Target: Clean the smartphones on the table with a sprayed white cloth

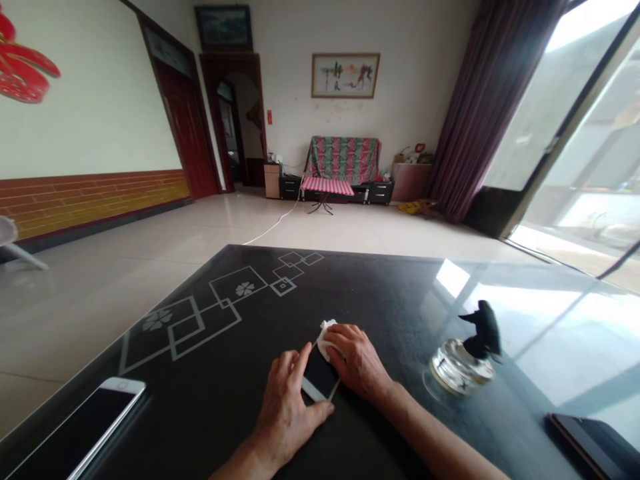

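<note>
A smartphone [321, 375] with a dark screen and a pale border lies face up on the black glossy table [200, 413]. My left hand [287, 400] grips its left side and near edge between fingers and thumb. Over the phone's far right part, my right hand [356, 360] presses a crumpled white tissue [327, 331] onto the screen. The fingers of that hand are curled over the tissue and hide much of it. To the right stands a clear spray bottle [463, 367] with a black trigger head.
A white-framed phone [83, 427] lies at the table's left front. Another dark phone [595, 443] is at the right front edge. Beyond the table are a small stand with a checked cloth [327, 185], a white cable [280, 219] on the floor and a purple curtain [480, 120].
</note>
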### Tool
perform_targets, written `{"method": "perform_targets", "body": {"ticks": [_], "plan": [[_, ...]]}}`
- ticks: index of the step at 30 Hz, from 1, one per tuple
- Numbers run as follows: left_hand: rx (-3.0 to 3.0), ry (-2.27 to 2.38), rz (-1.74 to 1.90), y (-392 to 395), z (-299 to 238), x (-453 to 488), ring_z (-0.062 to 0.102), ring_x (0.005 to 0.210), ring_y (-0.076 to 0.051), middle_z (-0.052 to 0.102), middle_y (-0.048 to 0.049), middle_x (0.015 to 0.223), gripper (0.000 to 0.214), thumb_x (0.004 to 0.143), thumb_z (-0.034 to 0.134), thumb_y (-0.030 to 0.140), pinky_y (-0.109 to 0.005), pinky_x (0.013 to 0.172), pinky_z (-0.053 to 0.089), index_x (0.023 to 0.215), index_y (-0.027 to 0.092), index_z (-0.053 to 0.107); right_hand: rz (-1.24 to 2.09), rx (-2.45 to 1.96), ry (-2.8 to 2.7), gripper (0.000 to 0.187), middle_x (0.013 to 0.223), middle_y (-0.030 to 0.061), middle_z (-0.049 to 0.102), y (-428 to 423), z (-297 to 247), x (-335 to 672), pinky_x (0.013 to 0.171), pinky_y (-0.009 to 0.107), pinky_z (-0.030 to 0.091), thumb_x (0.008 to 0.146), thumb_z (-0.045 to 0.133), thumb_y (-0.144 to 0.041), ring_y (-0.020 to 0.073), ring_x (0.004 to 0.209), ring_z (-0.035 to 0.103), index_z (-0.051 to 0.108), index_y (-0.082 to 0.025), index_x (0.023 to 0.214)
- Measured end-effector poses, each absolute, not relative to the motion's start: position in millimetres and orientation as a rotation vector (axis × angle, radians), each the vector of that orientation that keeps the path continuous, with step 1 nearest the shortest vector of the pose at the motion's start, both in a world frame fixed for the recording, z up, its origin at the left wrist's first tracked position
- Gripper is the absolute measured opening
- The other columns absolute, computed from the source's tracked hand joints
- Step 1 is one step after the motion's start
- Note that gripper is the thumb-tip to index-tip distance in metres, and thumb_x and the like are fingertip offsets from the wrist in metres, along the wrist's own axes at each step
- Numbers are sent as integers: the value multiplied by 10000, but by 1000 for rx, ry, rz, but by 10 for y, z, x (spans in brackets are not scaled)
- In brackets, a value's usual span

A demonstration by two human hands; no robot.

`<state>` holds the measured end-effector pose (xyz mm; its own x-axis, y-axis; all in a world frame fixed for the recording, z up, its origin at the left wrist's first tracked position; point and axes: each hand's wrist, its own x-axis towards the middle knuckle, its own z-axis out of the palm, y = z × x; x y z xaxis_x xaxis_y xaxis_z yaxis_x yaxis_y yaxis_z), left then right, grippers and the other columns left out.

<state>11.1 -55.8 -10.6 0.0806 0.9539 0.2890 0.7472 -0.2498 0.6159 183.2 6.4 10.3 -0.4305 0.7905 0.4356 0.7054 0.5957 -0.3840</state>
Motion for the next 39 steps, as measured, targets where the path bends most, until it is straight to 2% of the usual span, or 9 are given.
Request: {"method": "perform_targets", "body": {"ticks": [3,11,15,18,23,27,31,34,39], "plan": [[2077,1709,951,-550,-123,126,502,1079,-291,551,-91,1154,837,601,735,306,-406,967,428,1369,158,437,212,-1233,-2177,204,1118,32,655,-5,102,1790,890,350,421,823,550,-172,210,1007,582,666,-242,977],[2080,1844,863,-636,-78,390,551,971,-274,567,-55,1004,812,592,757,320,-370,863,450,1332,184,452,163,-1242,-2007,295,1186,61,624,-334,213,1838,957,366,405,796,584,-197,210,1092,563,616,-215,1089],[2156,1843,902,-648,-110,467,556,959,-272,559,-53,988,825,634,740,375,-377,873,442,1365,184,410,123,-1263,-1773,180,1026,57,658,-517,174,2108,885,336,446,849,517,-200,191,958,599,647,-211,973],[2187,1875,898,-622,-127,469,551,968,-283,553,-66,988,852,649,729,441,-389,884,436,1379,156,394,112,-1354,-1640,181,883,42,661,-634,93,2377,789,301,474,886,480,-245,175,829,616,657,-213,863],[2190,1964,800,-594,-90,503,550,953,-291,553,-78,979,881,654,711,480,-380,865,439,1387,123,379,12,-1492,-1388,211,876,53,634,-837,-39,2795,758,313,483,891,461,-315,190,815,609,638,-206,852],[2141,2025,772,-617,-48,562,547,957,-297,545,-88,991,865,683,677,486,-381,866,439,1395,112,357,-112,-1580,-1141,274,1062,135,553,-873,-86,3042,886,429,442,847,493,-365,271,1012,536,568,-166,1019],[2105,2081,739,-665,-22,608,545,958,-308,538,-97,985,851,689,653,468,-390,861,442,1394,96,355,-153,-1671,-1102,597,1250,201,446,-706,-128,3190,985,500,367,752,569,-428,342,1194,410,428,-121,1244],[2092,2099,686,-733,9,615,553,946,-301,536,-86,968,852,674,655,435,-388,858,441,1399,108,348,-142,-1723,-1139,717,1288,204,429,-536,-180,3229,981,487,376,706,587,-447,352,1204,405,376,-114,1305],[2058,2054,616,-848,97,588,554,962,-287,531,-76,972,889,650,671,395,-370,870,431,1418,111,324,-108,-1770,-1149,696,1233,173,486,-343,-212,3216,911,479,410,706,574,-450,345,1101,483,399,-151,1309]]}}
